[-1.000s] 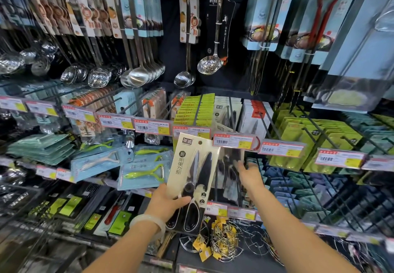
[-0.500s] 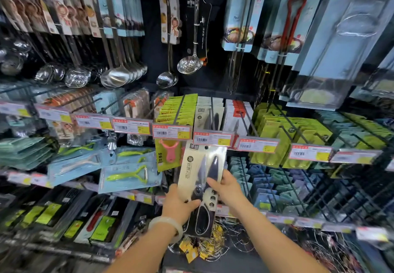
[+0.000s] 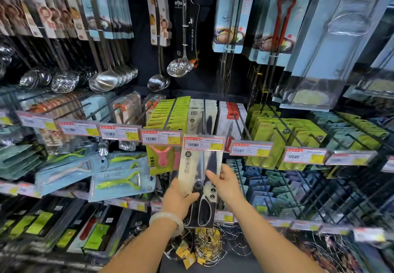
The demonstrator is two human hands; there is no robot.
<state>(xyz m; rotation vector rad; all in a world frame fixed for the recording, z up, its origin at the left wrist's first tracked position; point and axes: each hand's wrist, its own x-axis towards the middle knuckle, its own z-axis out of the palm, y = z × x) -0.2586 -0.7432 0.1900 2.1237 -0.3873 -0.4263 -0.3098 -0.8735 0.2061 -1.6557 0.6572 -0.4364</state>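
The person holds a scissors pack [image 3: 200, 179] in both hands in front of a shop rack. The left hand [image 3: 178, 203] grips its lower left edge: the thumb lies across the front just below the pivot, and the fingers curl out of sight behind the card. The right hand [image 3: 227, 185] pinches the right edge a little higher, with the thumb laid over the dark blade and the fingers behind.

Down the card's pale left strip, above the left fingers, runs the Chinese print 厨房强力剪, the first character set in a circle. The small icons beside the right thumb are too fine to read.

The pack's long axis stands nearly upright. The blades point up and away from the fingers, and the black handle loops hang down between the two wrists.

The top of the pack is hidden behind a price tag [image 3: 203, 142] straight above the fingers. The tag is red-edged with a barcode and a yellow patch, but its figures are blurred.

A pink peeler pack [image 3: 163, 157] hangs just left of the fingers, and a green peeler pack [image 3: 121, 182] hangs farther left. Below the wrists lie wire racks [image 3: 204, 249] with yellow tags, partly covered by the forearms. A pale bracelet [image 3: 167, 221] sits on the left wrist.
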